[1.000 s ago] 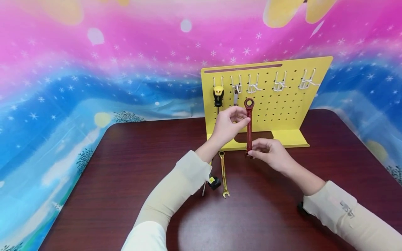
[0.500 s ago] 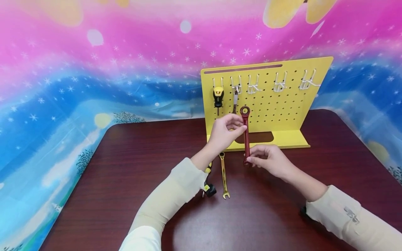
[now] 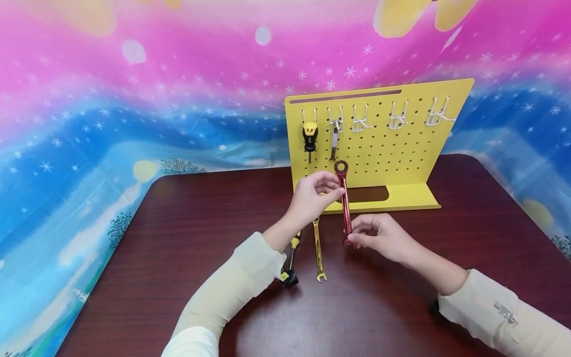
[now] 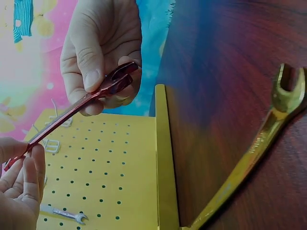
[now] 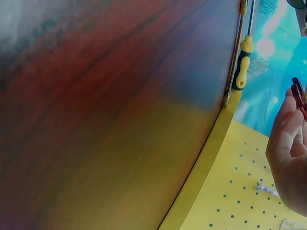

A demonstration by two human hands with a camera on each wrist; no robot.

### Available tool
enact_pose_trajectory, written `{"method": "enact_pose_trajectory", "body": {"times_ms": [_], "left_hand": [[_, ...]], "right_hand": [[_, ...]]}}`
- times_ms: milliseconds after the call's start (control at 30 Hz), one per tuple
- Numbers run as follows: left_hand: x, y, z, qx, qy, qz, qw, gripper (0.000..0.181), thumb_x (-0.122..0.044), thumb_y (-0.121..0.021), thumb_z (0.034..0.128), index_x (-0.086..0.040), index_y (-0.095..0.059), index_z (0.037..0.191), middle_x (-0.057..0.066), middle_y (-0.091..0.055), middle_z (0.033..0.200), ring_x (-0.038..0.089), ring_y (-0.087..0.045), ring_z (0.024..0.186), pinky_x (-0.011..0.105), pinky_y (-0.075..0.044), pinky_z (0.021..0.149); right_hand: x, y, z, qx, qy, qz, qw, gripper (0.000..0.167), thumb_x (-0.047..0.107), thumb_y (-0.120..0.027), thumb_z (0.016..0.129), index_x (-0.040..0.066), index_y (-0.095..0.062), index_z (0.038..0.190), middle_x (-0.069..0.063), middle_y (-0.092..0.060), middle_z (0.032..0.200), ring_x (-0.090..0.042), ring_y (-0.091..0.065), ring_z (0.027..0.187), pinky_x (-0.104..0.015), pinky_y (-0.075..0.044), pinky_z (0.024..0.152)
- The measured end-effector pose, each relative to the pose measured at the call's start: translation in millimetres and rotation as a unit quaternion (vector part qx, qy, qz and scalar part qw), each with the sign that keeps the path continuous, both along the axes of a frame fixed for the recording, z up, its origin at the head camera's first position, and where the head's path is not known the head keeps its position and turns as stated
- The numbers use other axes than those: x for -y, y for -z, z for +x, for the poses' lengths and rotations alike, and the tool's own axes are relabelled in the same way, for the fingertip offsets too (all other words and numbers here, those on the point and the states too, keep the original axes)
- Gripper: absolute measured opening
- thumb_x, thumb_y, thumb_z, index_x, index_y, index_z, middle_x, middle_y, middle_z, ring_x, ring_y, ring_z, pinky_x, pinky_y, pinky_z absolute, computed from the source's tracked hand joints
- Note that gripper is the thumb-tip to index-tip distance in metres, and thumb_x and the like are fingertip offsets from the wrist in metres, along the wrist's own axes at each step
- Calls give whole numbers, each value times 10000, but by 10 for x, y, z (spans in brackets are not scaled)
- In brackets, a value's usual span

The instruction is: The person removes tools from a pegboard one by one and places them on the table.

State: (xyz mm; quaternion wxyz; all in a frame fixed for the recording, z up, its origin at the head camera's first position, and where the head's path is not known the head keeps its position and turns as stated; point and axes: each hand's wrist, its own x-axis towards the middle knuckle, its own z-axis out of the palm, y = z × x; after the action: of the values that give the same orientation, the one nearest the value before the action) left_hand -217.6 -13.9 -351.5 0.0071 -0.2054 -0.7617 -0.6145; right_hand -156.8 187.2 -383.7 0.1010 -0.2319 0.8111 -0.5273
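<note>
A red wrench (image 3: 345,208) is held nearly upright above the table, in front of the yellow pegboard (image 3: 392,158). My left hand (image 3: 312,197) pinches it just below its ring end. Down at the open-jawed end, my right hand (image 3: 384,238) grips it between thumb and fingers. In the left wrist view both hands touch the red wrench (image 4: 67,114), one at each end. A gold wrench (image 3: 318,250) lies on the table below the hands. Beside it is a screwdriver (image 3: 294,243) with a yellow and black handle, partly hidden by the left arm in the head view.
On the pegboard hang a yellow and black screwdriver (image 3: 310,136) and a small silver wrench (image 3: 334,141). Several white hooks (image 3: 360,121) run along its upper part. The dark red table (image 3: 200,213) meets a colourful curtain (image 3: 200,74) behind.
Both hands have lowered the red wrench, bringing it toward the table's front and slightly left. Its ring end now tilts left. More of the table screwdriver shows beside the left arm.
</note>
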Motion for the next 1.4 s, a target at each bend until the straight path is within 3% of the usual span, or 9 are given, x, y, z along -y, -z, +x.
{"method": "enact_pose_trajectory", "body": {"times_ms": [200,467,733,1033,1400], "left_hand": [[26,66,24,168,-40,-37,9998,204,-90,-752,877,-8,-692,1054,172,-742,985,178,-706,880,192,-558,765],[86,168,19,867,-197,-205,9958,309,-153,-762,881,-40,-691,1160,135,-763,1019,193,-739,944,257,-586,771],[111,270,17,1186,8,-349,9923,460,-129,-771,869,-41,-620,1294,143,-761,970,128,-730,817,202,-543,719],[126,351,25,1209,142,-398,9918,542,-102,-767,868,-17,-549,1357,172,-747,976,130,-719,788,189,-508,681],[148,428,24,923,336,-1237,9874,648,-124,-794,847,-58,-507,1424,116,-730,963,195,-710,885,236,-556,798]], "right_hand": [[34,39,47,28,-117,-256,9996,128,-23,-673,897,-77,-621,1000,-214,-713,819,-114,-696,689,-328,-591,661],[47,53,86,305,-357,-286,9985,134,-19,-658,908,-100,-602,998,-221,-700,816,-110,-682,701,-326,-594,663],[20,99,129,772,-556,-269,9951,149,-14,-655,911,-121,-587,990,-162,-681,786,-97,-641,676,-322,-582,648],[24,139,165,1168,-608,-403,9905,184,-15,-648,911,-151,-568,1006,-147,-692,795,-114,-650,674,-318,-587,651],[36,232,214,1471,-970,-554,9828,192,-20,-632,914,-174,-549,993,-159,-714,795,-120,-658,664,-295,-580,641]]}}
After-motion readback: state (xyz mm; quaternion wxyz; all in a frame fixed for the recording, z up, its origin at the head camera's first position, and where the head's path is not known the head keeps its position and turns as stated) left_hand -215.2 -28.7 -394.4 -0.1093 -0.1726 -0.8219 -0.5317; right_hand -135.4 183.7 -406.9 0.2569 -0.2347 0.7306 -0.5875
